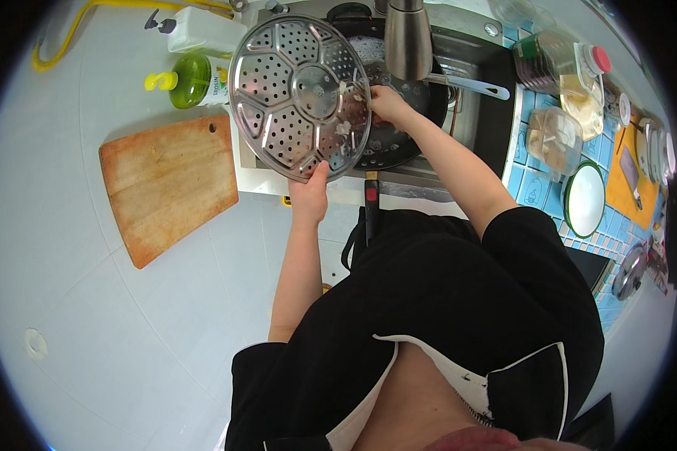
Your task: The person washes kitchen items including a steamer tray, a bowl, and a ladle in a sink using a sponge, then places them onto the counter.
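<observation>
A round stainless-steel steamer plate (316, 93) with many holes is held tilted over the left edge of the sink. Bits of white foam cling to its right part. My left hand (309, 194) grips its lower rim, thumb on the upper face. At the right rim, my right hand (394, 107) has its fingers closed against the edge; some fingertips are hidden. Behind and below the plate sits a black wok (395, 147) with soapy water and suds, its handle (372, 206) pointing towards me.
A metal faucet (409, 45) hangs over the wok in the sink (485, 121). Left are a wooden cutting board (172, 186), a green pump bottle (192, 82) and a white pump bottle (197, 31). Right are plastic containers (554, 140), a white bowl (584, 200) and a knife (630, 172).
</observation>
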`<state>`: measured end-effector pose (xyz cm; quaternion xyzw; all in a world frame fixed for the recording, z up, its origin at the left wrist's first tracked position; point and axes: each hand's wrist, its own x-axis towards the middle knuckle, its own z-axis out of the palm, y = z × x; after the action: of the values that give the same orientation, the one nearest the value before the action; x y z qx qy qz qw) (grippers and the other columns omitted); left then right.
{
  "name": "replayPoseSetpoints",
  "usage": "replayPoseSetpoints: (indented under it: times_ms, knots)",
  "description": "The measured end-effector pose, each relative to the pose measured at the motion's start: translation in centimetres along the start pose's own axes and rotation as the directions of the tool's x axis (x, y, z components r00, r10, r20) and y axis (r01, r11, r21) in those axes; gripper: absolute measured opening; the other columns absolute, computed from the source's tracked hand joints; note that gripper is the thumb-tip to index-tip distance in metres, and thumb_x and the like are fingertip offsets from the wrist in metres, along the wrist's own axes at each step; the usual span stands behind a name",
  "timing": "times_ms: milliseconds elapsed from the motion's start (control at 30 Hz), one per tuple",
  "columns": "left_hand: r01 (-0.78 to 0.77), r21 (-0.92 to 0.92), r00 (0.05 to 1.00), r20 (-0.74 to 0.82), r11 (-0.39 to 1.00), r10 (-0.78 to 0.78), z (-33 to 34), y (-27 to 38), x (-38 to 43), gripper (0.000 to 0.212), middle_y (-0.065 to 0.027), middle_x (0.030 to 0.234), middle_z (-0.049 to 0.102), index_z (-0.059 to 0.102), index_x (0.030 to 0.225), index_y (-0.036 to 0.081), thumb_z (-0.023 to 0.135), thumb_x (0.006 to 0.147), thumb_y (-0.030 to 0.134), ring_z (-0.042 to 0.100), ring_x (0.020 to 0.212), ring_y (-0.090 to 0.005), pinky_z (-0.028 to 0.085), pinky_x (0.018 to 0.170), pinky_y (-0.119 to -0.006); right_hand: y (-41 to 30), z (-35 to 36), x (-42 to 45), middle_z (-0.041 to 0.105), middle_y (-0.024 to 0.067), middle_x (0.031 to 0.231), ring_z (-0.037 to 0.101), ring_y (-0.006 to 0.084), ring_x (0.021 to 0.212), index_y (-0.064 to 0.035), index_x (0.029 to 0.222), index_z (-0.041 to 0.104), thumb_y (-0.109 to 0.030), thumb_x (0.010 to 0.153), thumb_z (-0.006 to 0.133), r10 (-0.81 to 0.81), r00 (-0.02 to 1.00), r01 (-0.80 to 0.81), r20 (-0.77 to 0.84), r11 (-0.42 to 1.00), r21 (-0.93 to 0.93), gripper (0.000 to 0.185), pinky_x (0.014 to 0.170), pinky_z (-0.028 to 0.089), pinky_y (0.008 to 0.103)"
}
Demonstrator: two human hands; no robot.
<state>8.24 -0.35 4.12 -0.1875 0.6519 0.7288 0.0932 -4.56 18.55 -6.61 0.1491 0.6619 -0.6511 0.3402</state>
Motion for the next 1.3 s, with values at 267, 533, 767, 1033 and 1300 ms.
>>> replayPoseSetpoints:
  times_ms: [267, 533, 767, 1033, 1300]
  knots:
    - [0.022, -0.328, 0.995, -0.081, 0.944, -0.052, 1.4, 2.5, -0.1, 0.048, -0.0132, 0.118, 0.05, 0.034, 0.127, 0.003, 0.048, 0.082, -0.006, 0.056, 0.104, -0.0254, 0.052, 0.085, -0.041, 0.3, -0.5, -0.6, 0.059, 0.0055, 0.092, 0.059, 0.0158, 0.082, -0.0016, 0.103, 0.054, -0.006, 0.084, 0.056, 0.006, 0.983, -0.1, 0.182, 0.853, 0.513, 0.019, 0.072, 0.049, 0.0296]
    - [0.177, -0.486, 0.983, 0.132, 0.856, -0.128, 0.7, 3.1, 0.1, 0.052, -0.0207, 0.127, 0.042, 0.028, 0.131, -0.003, 0.038, 0.081, -0.009, 0.049, 0.111, -0.0389, 0.048, 0.087, -0.057, 1.1, -0.5, -0.6, 0.059, 0.0052, 0.096, 0.059, 0.0141, 0.081, 0.0009, 0.107, 0.052, -0.003, 0.085, 0.052, -0.055, 0.965, -0.106, 0.256, 0.812, 0.573, 0.022, 0.077, 0.049, 0.0278]
    - [0.104, -0.25, 0.993, -0.02, 0.963, -0.113, -0.6, 0.2, -0.2, 0.042, -0.0174, 0.118, 0.051, 0.037, 0.125, -0.002, 0.038, 0.083, -0.007, 0.055, 0.105, -0.0306, 0.051, 0.085, -0.047, 2.6, -0.5, -1.4, 0.052, 0.0112, 0.109, 0.049, 0.0274, 0.106, -0.0142, 0.113, 0.055, -0.016, 0.071, 0.066, -0.574, 0.817, 0.194, -0.058, 0.368, -0.909, 0.044, 0.08, 0.047, 0.0412]
    - [0.106, -0.284, 0.993, -0.025, 0.953, -0.117, 1.7, -3.6, 1.7, 0.035, -0.0149, 0.119, 0.05, 0.037, 0.125, 0.001, 0.045, 0.092, 0.008, 0.055, 0.102, -0.0267, 0.05, 0.084, -0.045, 2.3, 1.9, 0.3, 0.061, 0.0115, 0.087, 0.055, 0.02, 0.079, 0.0011, 0.107, 0.056, -0.007, 0.064, 0.06, -0.042, 0.991, 0.064, -0.13, 0.983, 0.172, 0.044, 0.073, 0.045, 0.0287]
    - [0.212, -0.529, 0.974, 0.042, 0.821, -0.225, 3.2, -2.3, 3.8, 0.057, -0.006, 0.12, 0.047, 0.041, 0.124, 0.007, 0.032, 0.092, 0.054, 0.047, 0.112, -0.0199, 0.039, 0.094, -0.033, -1.0, 9.9, -8.8, 0.039, 0.0218, 0.114, 0.048, 0.0402, 0.101, -0.0093, 0.102, 0.056, -0.036, 0.072, 0.064, -0.402, 0.902, 0.384, -0.157, 0.913, -0.135, 0.041, 0.088, 0.041, 0.0388]
